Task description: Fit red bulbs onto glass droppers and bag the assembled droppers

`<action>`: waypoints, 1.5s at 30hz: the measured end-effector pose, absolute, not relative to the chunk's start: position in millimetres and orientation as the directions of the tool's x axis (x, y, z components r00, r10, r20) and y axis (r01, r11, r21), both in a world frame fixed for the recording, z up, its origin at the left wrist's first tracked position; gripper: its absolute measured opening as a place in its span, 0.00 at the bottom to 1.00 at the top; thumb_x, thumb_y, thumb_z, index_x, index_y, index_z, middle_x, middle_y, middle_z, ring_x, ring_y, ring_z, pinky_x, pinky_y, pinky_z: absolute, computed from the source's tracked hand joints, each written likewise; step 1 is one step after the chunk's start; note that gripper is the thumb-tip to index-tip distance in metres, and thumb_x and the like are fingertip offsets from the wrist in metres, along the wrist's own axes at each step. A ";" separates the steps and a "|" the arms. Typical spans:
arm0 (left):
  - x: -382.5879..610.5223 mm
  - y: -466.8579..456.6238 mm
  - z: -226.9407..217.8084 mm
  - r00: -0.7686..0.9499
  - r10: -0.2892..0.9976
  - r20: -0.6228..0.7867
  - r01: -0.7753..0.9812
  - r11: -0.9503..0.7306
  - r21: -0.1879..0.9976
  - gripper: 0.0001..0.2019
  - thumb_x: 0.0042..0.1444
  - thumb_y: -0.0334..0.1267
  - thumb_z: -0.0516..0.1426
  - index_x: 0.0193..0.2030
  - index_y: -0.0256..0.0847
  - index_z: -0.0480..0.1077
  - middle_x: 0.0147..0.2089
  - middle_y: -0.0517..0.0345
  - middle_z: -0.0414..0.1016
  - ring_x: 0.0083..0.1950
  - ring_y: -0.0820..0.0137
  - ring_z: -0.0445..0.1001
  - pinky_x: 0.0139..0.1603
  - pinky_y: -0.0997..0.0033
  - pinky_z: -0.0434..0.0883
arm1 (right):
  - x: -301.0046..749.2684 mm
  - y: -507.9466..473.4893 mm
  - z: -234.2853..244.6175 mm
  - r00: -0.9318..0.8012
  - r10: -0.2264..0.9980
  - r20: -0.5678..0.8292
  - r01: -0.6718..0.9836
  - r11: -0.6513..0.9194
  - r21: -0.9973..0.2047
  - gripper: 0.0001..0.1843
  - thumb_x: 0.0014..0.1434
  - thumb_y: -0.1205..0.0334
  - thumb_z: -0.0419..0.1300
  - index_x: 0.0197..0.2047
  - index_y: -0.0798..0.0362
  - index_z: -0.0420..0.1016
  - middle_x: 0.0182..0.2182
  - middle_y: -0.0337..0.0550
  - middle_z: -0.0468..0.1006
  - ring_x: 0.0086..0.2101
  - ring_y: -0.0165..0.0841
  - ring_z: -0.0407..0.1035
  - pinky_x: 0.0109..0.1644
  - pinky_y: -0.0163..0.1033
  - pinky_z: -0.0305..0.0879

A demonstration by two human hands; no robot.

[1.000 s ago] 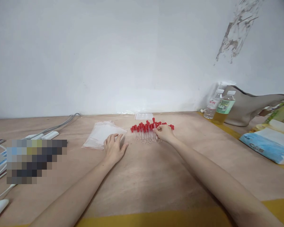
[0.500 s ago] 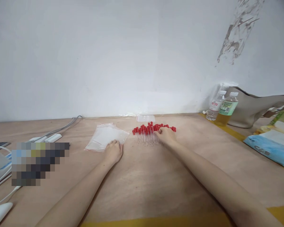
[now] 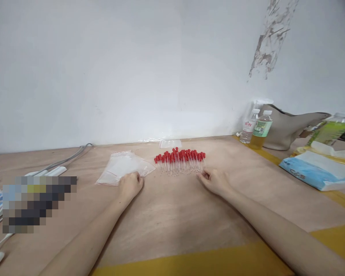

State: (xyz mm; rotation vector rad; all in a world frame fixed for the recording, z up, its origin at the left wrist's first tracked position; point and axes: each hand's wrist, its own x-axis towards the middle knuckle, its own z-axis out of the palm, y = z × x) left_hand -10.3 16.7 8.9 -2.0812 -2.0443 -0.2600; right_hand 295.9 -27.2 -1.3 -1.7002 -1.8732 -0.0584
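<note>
Several small clear droppers (image 3: 179, 161) with red bulbs lie in a row at the middle of the table, bulbs toward the wall and thin tips toward me. My right hand (image 3: 215, 181) rests just in front of the row's right end, fingers curled in, with nothing visible in them. Clear zip bags with red seal lines (image 3: 119, 166) overlap in a flat pile on the left. My left hand (image 3: 131, 184) is a loose fist at the near right edge of that pile, touching or overlapping it; its fingertips are hidden.
Another clear bag (image 3: 170, 143) lies by the wall behind the droppers. Two bottles (image 3: 260, 130), a grey container (image 3: 281, 130) and a blue tissue pack (image 3: 313, 172) stand or lie at right. Cables (image 3: 66, 159) and a power strip (image 3: 47, 172) are at left. Yellow tape (image 3: 189, 262) crosses the near table.
My right hand has drawn back from the droppers' right end toward me, uncovering them. My left hand stays by the bags. The whole view has shifted slightly to the right.
</note>
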 end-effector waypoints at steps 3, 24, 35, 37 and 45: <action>-15.1 16.7 14.5 -0.027 0.949 0.314 0.999 0.018 0.032 0.13 0.51 0.36 0.46 0.33 0.40 0.71 0.34 0.52 0.76 0.38 0.61 0.73 0.36 0.69 0.65 | 296.5 -26.1 -5.3 -0.008 0.890 0.456 0.919 0.186 -0.347 0.14 0.52 0.55 0.51 0.20 0.53 0.66 0.19 0.36 0.70 0.21 0.26 0.61 0.24 0.31 0.42; 19.7 -42.9 23.6 0.841 0.529 0.115 0.504 -0.843 0.188 0.21 0.59 0.44 0.45 0.60 0.51 0.51 0.64 0.58 0.47 0.64 0.63 0.43 0.61 0.52 0.43 | 314.0 25.1 -2.5 0.125 0.905 0.406 0.864 0.102 -0.493 0.07 0.50 0.61 0.53 0.29 0.53 0.70 0.26 0.38 0.73 0.27 0.27 0.64 0.29 0.30 0.53; 18.9 -47.2 19.2 0.892 0.450 -0.044 0.448 -0.866 0.222 0.24 0.57 0.51 0.46 0.60 0.58 0.45 0.65 0.62 0.28 0.64 0.54 0.30 0.59 0.43 0.37 | 300.0 104.6 16.1 0.323 0.932 0.163 0.792 -0.172 -0.585 0.23 0.38 0.67 0.62 0.42 0.62 0.67 0.32 0.53 0.73 0.33 0.37 0.69 0.28 0.33 0.59; 20.3 -48.5 19.6 0.900 0.435 -0.037 0.431 -0.871 0.238 0.25 0.56 0.51 0.46 0.60 0.57 0.46 0.65 0.61 0.28 0.64 0.54 0.31 0.59 0.43 0.37 | 297.1 106.2 19.6 0.333 0.934 0.129 0.780 -0.196 -0.594 0.21 0.39 0.69 0.61 0.41 0.62 0.67 0.30 0.54 0.73 0.32 0.38 0.69 0.27 0.33 0.58; 23.2 -53.1 18.8 0.878 0.476 0.059 0.444 -0.853 0.275 0.25 0.56 0.49 0.47 0.61 0.54 0.47 0.66 0.59 0.35 0.64 0.55 0.36 0.59 0.45 0.41 | 302.4 57.7 31.3 0.213 0.959 0.186 0.669 -0.005 -0.743 0.33 0.51 0.67 0.50 0.59 0.61 0.41 0.25 0.40 0.70 0.22 0.28 0.66 0.24 0.30 0.60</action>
